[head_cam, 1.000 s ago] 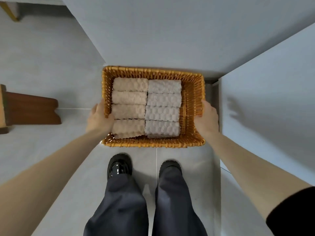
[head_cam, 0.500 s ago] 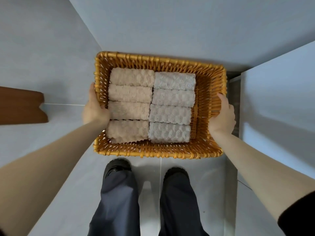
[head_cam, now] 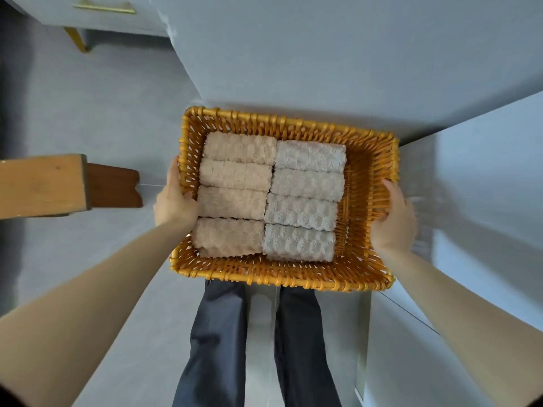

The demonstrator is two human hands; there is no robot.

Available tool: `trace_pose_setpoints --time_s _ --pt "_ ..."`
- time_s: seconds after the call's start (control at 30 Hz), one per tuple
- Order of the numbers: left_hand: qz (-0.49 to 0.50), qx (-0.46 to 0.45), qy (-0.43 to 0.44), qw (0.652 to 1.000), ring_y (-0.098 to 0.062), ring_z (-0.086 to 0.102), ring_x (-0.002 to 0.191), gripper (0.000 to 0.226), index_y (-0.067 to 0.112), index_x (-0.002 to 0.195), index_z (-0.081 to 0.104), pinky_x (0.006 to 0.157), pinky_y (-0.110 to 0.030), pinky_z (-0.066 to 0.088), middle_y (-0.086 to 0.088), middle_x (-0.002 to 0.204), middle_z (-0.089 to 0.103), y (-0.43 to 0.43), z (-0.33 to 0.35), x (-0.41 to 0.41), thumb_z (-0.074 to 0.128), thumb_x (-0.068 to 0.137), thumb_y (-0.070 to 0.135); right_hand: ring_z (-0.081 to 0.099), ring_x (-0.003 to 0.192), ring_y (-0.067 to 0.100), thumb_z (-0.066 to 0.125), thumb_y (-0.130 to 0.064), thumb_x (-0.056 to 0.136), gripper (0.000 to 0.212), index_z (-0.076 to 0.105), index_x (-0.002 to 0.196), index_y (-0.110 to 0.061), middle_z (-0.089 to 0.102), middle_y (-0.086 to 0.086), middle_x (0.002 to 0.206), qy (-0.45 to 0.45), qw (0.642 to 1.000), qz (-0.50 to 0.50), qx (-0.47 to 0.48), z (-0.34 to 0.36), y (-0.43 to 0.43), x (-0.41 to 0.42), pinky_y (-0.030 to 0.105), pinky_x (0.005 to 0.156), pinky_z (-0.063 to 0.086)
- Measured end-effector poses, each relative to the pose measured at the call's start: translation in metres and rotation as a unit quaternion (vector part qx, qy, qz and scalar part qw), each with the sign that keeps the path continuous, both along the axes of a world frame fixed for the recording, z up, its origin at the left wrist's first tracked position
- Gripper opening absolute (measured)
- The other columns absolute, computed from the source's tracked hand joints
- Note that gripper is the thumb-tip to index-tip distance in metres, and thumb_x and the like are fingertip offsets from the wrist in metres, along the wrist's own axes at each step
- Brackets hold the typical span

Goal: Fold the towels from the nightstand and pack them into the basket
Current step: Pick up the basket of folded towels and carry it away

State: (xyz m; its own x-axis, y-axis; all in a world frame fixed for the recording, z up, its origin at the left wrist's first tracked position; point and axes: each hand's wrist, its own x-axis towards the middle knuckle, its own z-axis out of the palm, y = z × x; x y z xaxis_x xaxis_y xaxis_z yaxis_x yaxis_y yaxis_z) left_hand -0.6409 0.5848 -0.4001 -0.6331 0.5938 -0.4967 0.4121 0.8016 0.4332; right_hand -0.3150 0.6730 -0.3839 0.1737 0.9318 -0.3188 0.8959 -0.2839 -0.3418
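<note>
Apparently packing is finished: left hand (head_cam: 173,205) and right hand (head_cam: 392,218) grip the sides of the basket (head_cam: 264,274) of folded towels (head_cam: 235,177), centre frame; next it needs level carrying.

Grey tiled floor (head_cam: 97,118); wooden furniture base (head_cam: 114,186) rests on it, left; gold cabinet leg (head_cam: 77,39) stands far left; basket (head_cam: 282,277) held above.

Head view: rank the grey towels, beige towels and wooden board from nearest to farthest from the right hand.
From the right hand:
1. Grey towels, right column in the basket.
2. Beige towels, left column.
3. Wooden board, far left, outside it.
</note>
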Motion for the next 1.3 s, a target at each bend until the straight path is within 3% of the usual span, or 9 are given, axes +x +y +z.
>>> trace_pose_setpoints --time_s 0.2,0.4,0.6,0.9,1.1,1.3 --pt "-0.012 0.041 0.003 0.999 -0.041 0.056 0.108 0.067 0.037 0.149 0.019 0.087 -0.050 0.047 -0.014 0.126 0.058 -0.022 0.114 0.001 0.041 0.093 0.007 0.057 0.103 0.027 0.047 0.001 0.093 0.059 0.040 0.141 -0.033 0.051 0.010 0.127 0.031 0.999 0.011 0.011 0.113 -0.014 0.010 0.027 0.073 0.043" --pt "-0.014 0.055 0.000 0.998 -0.037 0.057 0.107 0.065 0.037 0.147 0.020 0.086 -0.047 0.048 -0.010 0.125 0.059 -0.045 0.225 0.004 0.042 0.092 0.009 0.052 0.116 0.031 0.048 0.002 0.093 0.059 0.040 0.142 -0.030 0.048 0.011 0.132 0.052 0.999 -0.005 0.011 0.229 -0.043 0.015 0.040 0.094 0.045" --pt "-0.030 0.060 -0.009 0.998 -0.039 0.056 0.110 0.062 0.036 0.147 0.021 0.089 -0.051 0.049 -0.011 0.127 0.057 -0.072 0.297 0.006 0.042 0.095 0.011 0.052 0.114 0.029 0.048 0.007 0.089 0.065 0.040 0.142 -0.030 0.047 0.011 0.131 0.055 0.998 -0.027 0.022 0.304 -0.087 0.020 0.032 0.087 0.042" --pt "-0.144 0.076 -0.025 0.986 -0.039 0.054 0.114 0.061 0.033 0.149 0.021 0.091 -0.047 0.046 -0.010 0.133 0.055 -0.107 0.359 -0.009 0.040 0.095 0.011 0.051 0.093 0.015 0.049 0.007 0.086 0.068 0.041 0.139 -0.036 0.048 0.008 0.127 0.037 0.992 -0.107 0.063 0.358 -0.188 0.015 0.027 0.071 0.039" --pt "-0.215 0.091 -0.032 0.972 -0.038 0.051 0.118 0.060 0.032 0.148 0.023 0.092 -0.048 0.045 -0.010 0.134 0.054 -0.131 0.384 -0.012 0.039 0.095 0.011 0.052 0.115 0.029 0.046 0.006 0.088 0.065 0.041 0.139 -0.036 0.046 0.008 0.136 0.029 0.980 -0.184 0.074 0.374 -0.273 0.007 0.035 0.092 0.043" --pt "-0.300 0.066 -0.044 0.951 -0.037 0.049 0.122 0.057 0.032 0.148 0.023 0.095 -0.049 0.044 -0.009 0.137 0.052 -0.175 0.401 0.011 0.040 0.096 0.014 0.056 0.109 0.029 0.047 0.007 0.088 0.066 0.042 0.138 -0.036 0.044 0.008 0.137 0.030 0.960 -0.274 0.054 0.389 -0.371 0.018 0.028 0.080 0.043"
